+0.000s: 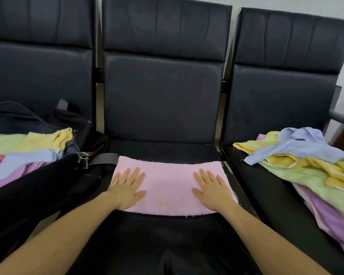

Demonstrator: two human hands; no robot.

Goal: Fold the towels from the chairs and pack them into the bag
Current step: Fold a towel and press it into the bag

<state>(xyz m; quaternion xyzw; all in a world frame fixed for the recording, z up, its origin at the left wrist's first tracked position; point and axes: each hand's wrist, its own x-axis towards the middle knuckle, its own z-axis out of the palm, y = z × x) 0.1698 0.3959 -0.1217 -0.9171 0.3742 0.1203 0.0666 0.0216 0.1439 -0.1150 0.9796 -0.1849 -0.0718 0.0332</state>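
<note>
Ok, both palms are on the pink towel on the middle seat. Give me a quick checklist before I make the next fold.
1. Pink towel lies flat on the middle seat: ok.
2. Left hand flat on the towel's left end: ok.
3. Right hand flat on its right end: ok.
4. Edges even: not ok, right edge frayed with loose threads.
5. Black bag open, folded towels inside: ok.
6. Room left in the bag: cannot tell.

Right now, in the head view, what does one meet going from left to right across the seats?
Folded towels in the bag → left hand → pink towel → right hand → unfolded towel pile.
</note>
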